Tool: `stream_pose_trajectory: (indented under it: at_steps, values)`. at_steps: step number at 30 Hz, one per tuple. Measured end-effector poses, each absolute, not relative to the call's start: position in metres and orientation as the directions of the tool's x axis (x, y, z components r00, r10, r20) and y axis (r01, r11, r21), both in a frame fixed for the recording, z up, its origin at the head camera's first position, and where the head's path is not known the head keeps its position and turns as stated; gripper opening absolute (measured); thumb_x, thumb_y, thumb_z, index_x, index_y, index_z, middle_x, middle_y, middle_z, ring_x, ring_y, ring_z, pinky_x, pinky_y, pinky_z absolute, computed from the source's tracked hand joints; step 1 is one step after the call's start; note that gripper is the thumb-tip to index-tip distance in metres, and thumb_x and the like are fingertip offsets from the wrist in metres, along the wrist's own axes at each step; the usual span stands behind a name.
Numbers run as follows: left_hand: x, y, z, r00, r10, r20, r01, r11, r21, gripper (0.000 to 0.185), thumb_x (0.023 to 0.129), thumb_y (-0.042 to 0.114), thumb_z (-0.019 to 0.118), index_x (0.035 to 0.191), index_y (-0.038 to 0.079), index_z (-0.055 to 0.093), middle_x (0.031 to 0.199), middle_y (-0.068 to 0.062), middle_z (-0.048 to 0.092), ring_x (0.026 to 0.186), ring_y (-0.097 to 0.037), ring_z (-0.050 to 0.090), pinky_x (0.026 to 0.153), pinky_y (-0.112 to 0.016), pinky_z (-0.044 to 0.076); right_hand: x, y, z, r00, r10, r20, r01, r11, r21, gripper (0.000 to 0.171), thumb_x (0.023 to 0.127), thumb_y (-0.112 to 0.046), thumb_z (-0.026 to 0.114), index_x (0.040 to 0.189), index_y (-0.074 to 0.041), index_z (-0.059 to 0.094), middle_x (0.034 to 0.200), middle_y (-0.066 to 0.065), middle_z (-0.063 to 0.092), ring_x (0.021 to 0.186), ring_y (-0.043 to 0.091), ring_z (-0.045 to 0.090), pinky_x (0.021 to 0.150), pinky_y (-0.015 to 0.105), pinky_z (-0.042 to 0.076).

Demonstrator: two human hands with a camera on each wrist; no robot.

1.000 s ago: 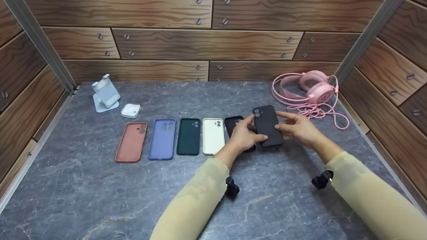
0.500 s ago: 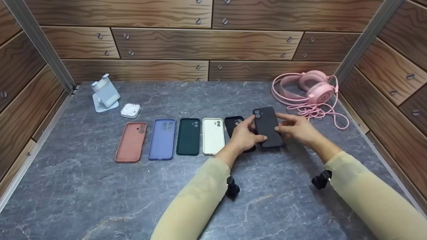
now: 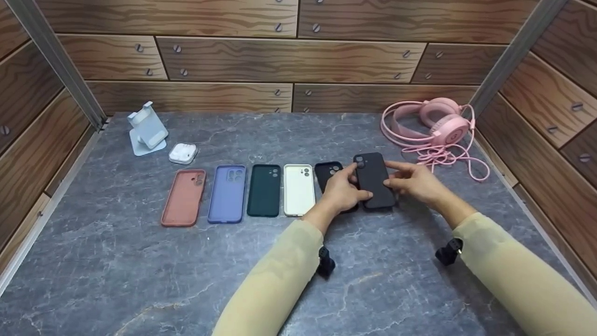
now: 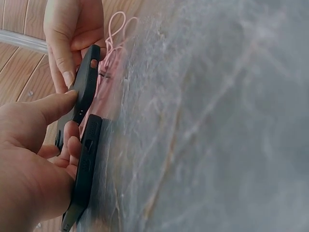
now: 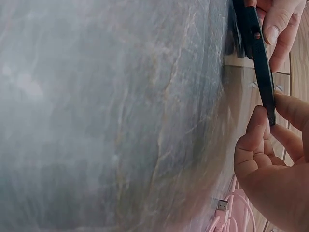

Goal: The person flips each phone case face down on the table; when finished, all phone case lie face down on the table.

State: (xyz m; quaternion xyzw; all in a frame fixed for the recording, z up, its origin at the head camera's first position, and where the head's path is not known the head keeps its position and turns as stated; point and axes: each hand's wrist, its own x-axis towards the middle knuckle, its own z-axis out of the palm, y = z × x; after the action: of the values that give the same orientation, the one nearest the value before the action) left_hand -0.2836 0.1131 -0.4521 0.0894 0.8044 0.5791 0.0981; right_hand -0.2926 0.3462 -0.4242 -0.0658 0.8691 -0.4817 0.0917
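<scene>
Both hands hold a black phone case (image 3: pixel 374 182), its back with two camera holes facing up. My left hand (image 3: pixel 343 191) grips its left side, thumb on the back; the left wrist view shows that thumb pressing the case (image 4: pixel 87 82) and the fingers beneath. On the opposite edge, my right hand (image 3: pixel 417 184) pinches the case between thumb and fingers, as the right wrist view of the case (image 5: pixel 262 67) also shows. Partly hidden under my left hand, a second black phone case (image 3: pixel 328 169) lies on the table, just left of the held one.
Leftward in a row lie white (image 3: pixel 299 191), dark green (image 3: pixel 264 191), blue (image 3: pixel 226 193) and pink (image 3: pixel 183 198) phone cases. Behind them are a white earphone box (image 3: pixel 183 153) and a light blue phone stand (image 3: pixel 149 130). Pink headphones (image 3: pixel 450 128) with a coiled cable sit back right.
The held black phone case has sunk slightly and shifted a little toward the person, tilting flatter. Both hands keep their hold on it, and the other phone cases stay put.
</scene>
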Motion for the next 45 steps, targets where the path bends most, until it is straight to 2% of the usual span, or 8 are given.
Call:
stream_pose_trajectory:
  at_steps: [7,12,15,23,35,45]
  values:
    - [-0.2847,0.1142,-0.4519,-0.962,0.265,-0.062,0.042,0.37,0.928,0.089,0.086,0.013,0.091,0.162,0.014,0.046,0.112,-0.001,0.065,0.084,-0.009,0.062,0.081,-0.026,0.052,-0.2919,0.3462,-0.427,-0.972,-0.21,-0.108,-0.02,0.529,-0.848,0.066,0.098,-0.008,0.075,0.157,0.003,0.047,0.108,0.011,0.074,0.079,0.007,0.066,0.064,0.022,0.051]
    - [-0.2849,0.1143,-0.452,-0.961,0.271,-0.059,0.075,0.457,0.887,0.086,0.087,0.019,0.091,0.162,0.015,0.047,0.123,-0.002,0.068,0.11,-0.015,0.064,0.099,-0.029,0.051,-0.2904,0.3466,-0.4281,-0.969,-0.22,-0.113,-0.025,0.541,-0.841,0.065,0.098,-0.008,0.075,0.156,0.002,0.048,0.109,0.013,0.074,0.08,0.008,0.068,0.064,0.022,0.051]
    - [-0.2853,0.1142,-0.4524,-0.958,0.282,-0.049,0.099,0.488,0.867,0.085,0.087,0.02,0.091,0.161,0.013,0.048,0.126,-0.003,0.069,0.12,-0.018,0.061,0.105,-0.029,0.048,-0.2892,0.3476,-0.4284,-0.968,-0.224,-0.112,-0.034,0.559,-0.828,0.064,0.098,-0.009,0.076,0.156,0.001,0.049,0.112,0.017,0.074,0.081,0.009,0.068,0.065,0.023,0.051]
    - [-0.2865,0.1139,-0.4517,-0.954,0.296,-0.052,0.113,0.514,0.85,0.084,0.088,0.022,0.09,0.16,0.012,0.049,0.13,-0.004,0.068,0.125,-0.019,0.061,0.108,-0.03,0.047,-0.2892,0.3493,-0.4316,-0.971,-0.215,-0.109,-0.042,0.597,-0.801,0.065,0.098,-0.012,0.077,0.156,-0.001,0.051,0.113,0.018,0.074,0.085,0.01,0.067,0.068,0.024,0.052]
    - [-0.2887,0.1142,-0.4544,-0.958,0.284,-0.039,0.125,0.537,0.834,0.079,0.09,0.024,0.088,0.159,0.01,0.051,0.146,-0.005,0.064,0.14,-0.02,0.054,0.116,-0.029,0.04,-0.2919,0.3467,-0.4339,-0.975,-0.203,-0.096,-0.054,0.63,-0.775,0.065,0.099,-0.012,0.075,0.156,0.003,0.048,0.118,0.021,0.071,0.089,0.008,0.064,0.071,0.022,0.052]
    - [-0.288,0.1149,-0.4554,-0.955,0.293,-0.038,0.141,0.565,0.813,0.074,0.092,0.025,0.087,0.156,0.01,0.054,0.152,-0.007,0.058,0.144,-0.022,0.05,0.118,-0.03,0.038,-0.291,0.3453,-0.4337,-0.975,-0.215,-0.062,-0.1,0.67,-0.736,0.062,0.099,-0.014,0.076,0.153,0.004,0.052,0.122,0.025,0.071,0.106,0.024,0.065,0.075,0.02,0.051]
